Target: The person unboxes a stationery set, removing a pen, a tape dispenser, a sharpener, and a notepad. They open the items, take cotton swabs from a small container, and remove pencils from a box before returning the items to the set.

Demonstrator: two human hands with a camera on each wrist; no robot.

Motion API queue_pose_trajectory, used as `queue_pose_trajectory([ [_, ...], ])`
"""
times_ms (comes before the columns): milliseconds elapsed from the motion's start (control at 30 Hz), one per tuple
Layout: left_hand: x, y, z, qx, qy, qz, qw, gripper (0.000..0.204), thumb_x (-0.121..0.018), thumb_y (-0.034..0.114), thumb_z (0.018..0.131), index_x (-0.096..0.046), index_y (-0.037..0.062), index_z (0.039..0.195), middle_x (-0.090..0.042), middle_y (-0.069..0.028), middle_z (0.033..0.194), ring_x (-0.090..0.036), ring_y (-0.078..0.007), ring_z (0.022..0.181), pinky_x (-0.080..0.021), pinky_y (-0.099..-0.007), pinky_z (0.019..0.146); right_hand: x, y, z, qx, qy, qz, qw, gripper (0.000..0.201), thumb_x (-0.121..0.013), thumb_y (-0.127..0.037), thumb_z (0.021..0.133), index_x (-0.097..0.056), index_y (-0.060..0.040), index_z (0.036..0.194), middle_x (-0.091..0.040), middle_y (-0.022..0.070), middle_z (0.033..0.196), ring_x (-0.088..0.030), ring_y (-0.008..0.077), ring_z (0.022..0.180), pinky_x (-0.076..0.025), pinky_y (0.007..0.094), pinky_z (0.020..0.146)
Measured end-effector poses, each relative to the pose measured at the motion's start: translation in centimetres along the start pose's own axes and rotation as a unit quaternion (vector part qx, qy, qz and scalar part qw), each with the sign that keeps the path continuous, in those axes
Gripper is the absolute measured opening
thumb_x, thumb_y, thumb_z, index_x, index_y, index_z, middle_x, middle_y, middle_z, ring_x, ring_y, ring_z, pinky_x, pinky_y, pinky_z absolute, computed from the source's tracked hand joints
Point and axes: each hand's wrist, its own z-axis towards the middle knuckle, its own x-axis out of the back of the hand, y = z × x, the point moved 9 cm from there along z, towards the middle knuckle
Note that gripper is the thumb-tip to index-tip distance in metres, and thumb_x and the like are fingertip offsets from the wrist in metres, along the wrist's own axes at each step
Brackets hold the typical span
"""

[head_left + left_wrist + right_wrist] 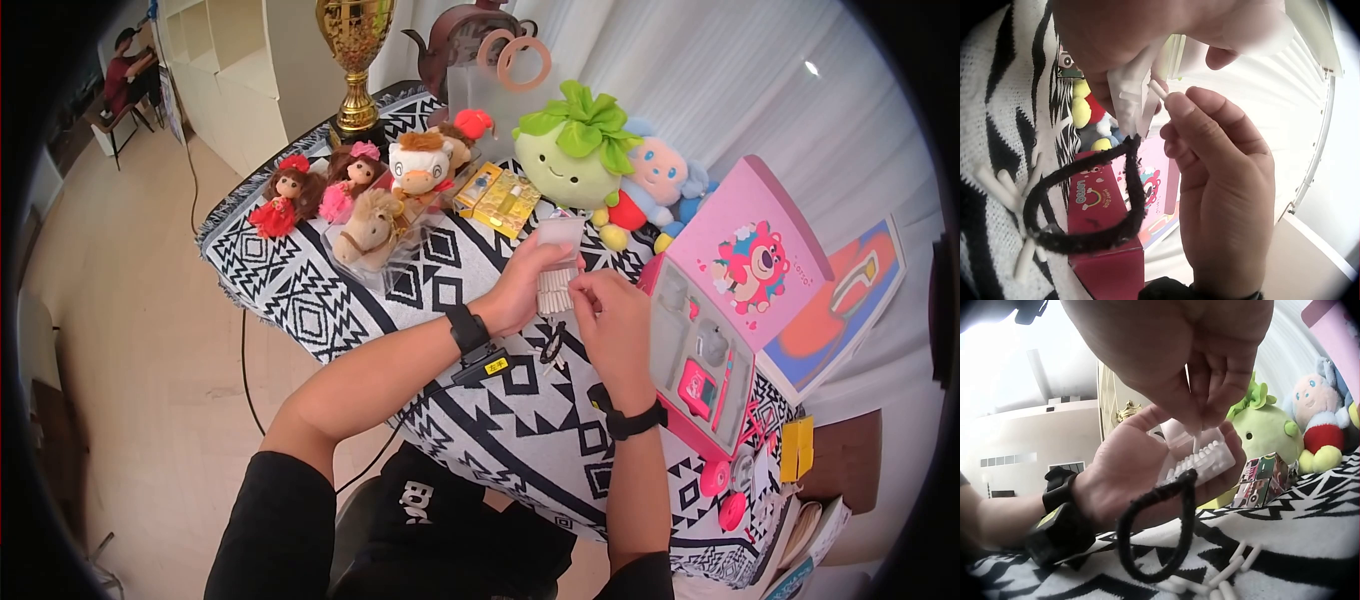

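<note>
My left hand holds a small translucent white case with its lid tipped up. Rows of short white sticks fill the lower part. At the case, my right hand pinches one white stick between thumb and forefinger; in the right wrist view its end points down among the others. From the case's lower corner hangs a fuzzy black cord loop. Several loose white sticks lie on the patterned cloth beneath it.
A pink gift box stands open on the right. Behind the hands sit a green plush, a blue plush and a yellow box. Two dolls, plush horses and a gold trophy are left of them.
</note>
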Motion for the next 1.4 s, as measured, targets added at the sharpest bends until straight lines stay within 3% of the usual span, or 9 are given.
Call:
queue_pose_trajectory([
  [200,-0.4,0.1,-0.2,-0.004,-0.007,0.001,1.0,0.039,-0.062,0.026,0.099,-0.051,0.0098,0.133,-0.065,-0.0072,0.108,-0.066,-0.0176,0.101,-0.056,-0.0347,0.088,1.1,-0.1,0.1,-0.054,-0.024,0.021,0.998,0.01,-0.071,0.004,0.085,-0.069,0.0023,0.094,-0.07,0.0165,0.088,-0.068,0.0327,0.07,-0.052,0.0391,0.061],
  [400,-0.1,0.0,-0.2,0.004,0.005,0.005,1.0,0.038,-0.061,0.026,0.099,-0.052,0.0093,0.133,-0.065,-0.0073,0.109,-0.066,-0.0176,0.102,-0.055,-0.0341,0.089,0.0,-0.4,0.0,-0.019,-0.031,0.037,0.999,0.01,-0.072,0.003,0.085,-0.069,0.0021,0.094,-0.069,0.0161,0.086,-0.069,0.0314,0.07,-0.053,0.0385,0.062],
  [833,-0.2,0.1,-0.3,0.004,0.002,0.002,1.0,0.04,-0.061,0.025,0.099,-0.052,0.0085,0.134,-0.064,-0.0076,0.111,-0.065,-0.0178,0.105,-0.054,-0.034,0.092,-0.3,-0.7,-0.2,-0.044,-0.066,0.055,0.995,0.008,-0.072,0.003,0.083,-0.067,0.0019,0.09,-0.068,0.0152,0.082,-0.069,0.0291,0.068,-0.053,0.0376,0.062],
  [1000,-0.2,-0.2,-0.3,0.008,0.006,0.0,1.0,0.038,-0.061,0.026,0.099,-0.052,0.0087,0.133,-0.065,-0.0075,0.11,-0.065,-0.0178,0.103,-0.055,-0.034,0.09,-0.7,-1.3,0.2,-0.018,-0.022,0.057,0.998,0.007,-0.072,0.003,0.084,-0.068,0.0013,0.089,-0.067,0.0154,0.081,-0.069,0.0309,0.068,-0.053,0.0386,0.062],
  [1133,-0.3,0.1,-0.4,0.001,0.012,0.003,1.0,0.038,-0.061,0.025,0.1,-0.052,0.0088,0.133,-0.065,-0.0075,0.109,-0.065,-0.0181,0.103,-0.055,-0.0344,0.09,-1.1,-1.0,0.0,0.0,-0.035,0.048,0.998,0.008,-0.072,0.003,0.084,-0.068,0.0007,0.091,-0.067,0.0158,0.082,-0.069,0.0317,0.068,-0.053,0.039,0.061],
  [1300,-0.6,-0.3,-0.3,0.011,-0.012,-0.003,1.0,0.038,-0.06,0.024,0.1,-0.052,0.0087,0.134,-0.064,-0.0078,0.111,-0.065,-0.0186,0.105,-0.054,-0.0352,0.092,-0.6,-1.1,0.3,-0.043,-0.056,0.048,0.996,0.008,-0.072,0.002,0.085,-0.067,0.0006,0.091,-0.066,0.017,0.081,-0.068,0.0354,0.071,-0.053,0.0416,0.064],
  [1400,-0.1,-0.1,-0.3,-0.016,0.02,0.038,0.999,0.045,-0.059,0.033,0.1,-0.056,0.007,0.137,-0.067,-0.0078,0.114,-0.065,-0.0192,0.106,-0.052,-0.0358,0.096,-1.6,-1.0,0.2,-0.02,-0.037,0.066,0.997,0.007,-0.071,0.003,0.084,-0.067,0.0013,0.089,-0.066,0.0181,0.081,-0.068,0.0369,0.071,-0.052,0.0425,0.063],
])
